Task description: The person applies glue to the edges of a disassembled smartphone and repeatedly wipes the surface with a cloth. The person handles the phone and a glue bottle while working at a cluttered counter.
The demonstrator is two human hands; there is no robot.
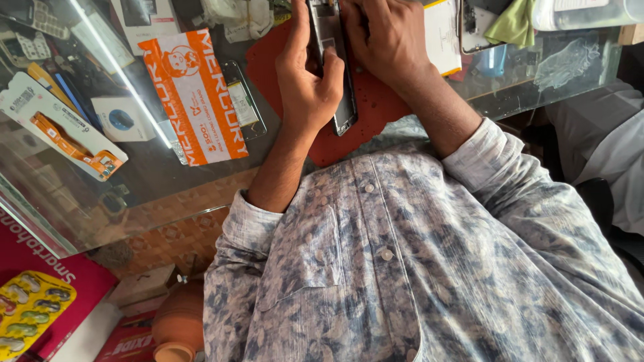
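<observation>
Two hands, left hand [305,80] and right hand [386,40], each grip clasping one opened phone [333,60].

- Phone [333,60]: upper end cut off by the frame edge at 12 o'clock; middle section covered by the left hand [305,80].
- Right hand [389,40]: fingertips out of frame at 12 o'clock.
- Red mat [376,107]: largely concealed beneath both hands.
</observation>
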